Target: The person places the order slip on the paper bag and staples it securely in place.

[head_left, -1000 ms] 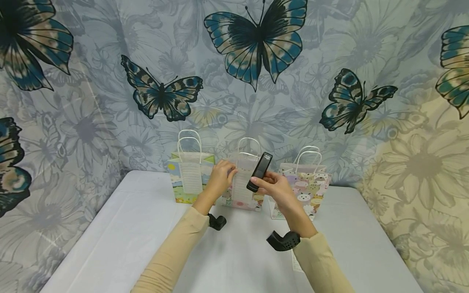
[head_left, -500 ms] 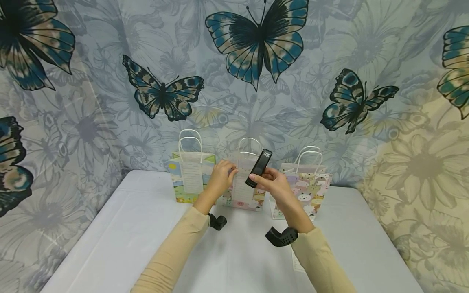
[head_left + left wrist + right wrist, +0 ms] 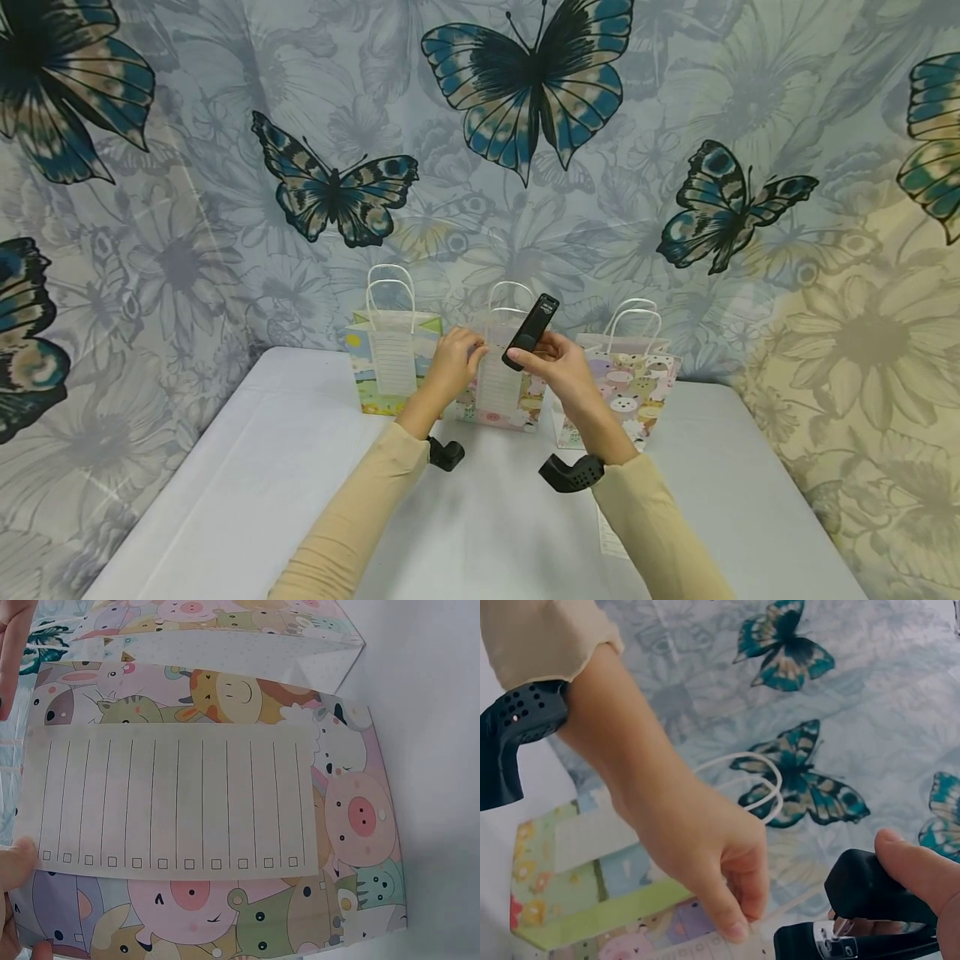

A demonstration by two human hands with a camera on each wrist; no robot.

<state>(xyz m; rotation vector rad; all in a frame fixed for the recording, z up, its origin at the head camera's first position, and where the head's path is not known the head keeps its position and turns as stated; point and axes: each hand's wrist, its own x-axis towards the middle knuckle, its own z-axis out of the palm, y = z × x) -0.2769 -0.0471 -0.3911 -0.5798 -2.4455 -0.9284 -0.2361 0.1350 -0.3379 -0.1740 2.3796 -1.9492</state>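
Note:
My right hand (image 3: 567,373) grips a black stapler (image 3: 534,327) in front of the middle gift bag's upper part. In the right wrist view the stapler's jaws stand apart, pointing toward the left hand. My left hand (image 3: 450,367) pinches the top edge of a lined paper checklist (image 3: 172,799) between thumb and fingers, against the rim of the middle bag (image 3: 531,410). This bag has white handles and a print of cartoon pigs and other animals, shown large in the left wrist view. The checklist lies flat over its front, with a row of small checkboxes.
On the left stands a green and blue gift bag (image 3: 362,375) with a lined sheet (image 3: 393,364) on its front. An animal-print bag (image 3: 651,392) stands on the right. Another paper slip (image 3: 613,537) lies on the white table (image 3: 300,467), partly under the right sleeve. A butterfly-print cloth hangs behind.
My right hand has risen a little with the stapler, bringing it higher in front of the middle bag's handle. The left hand stays at the checklist's top edge.

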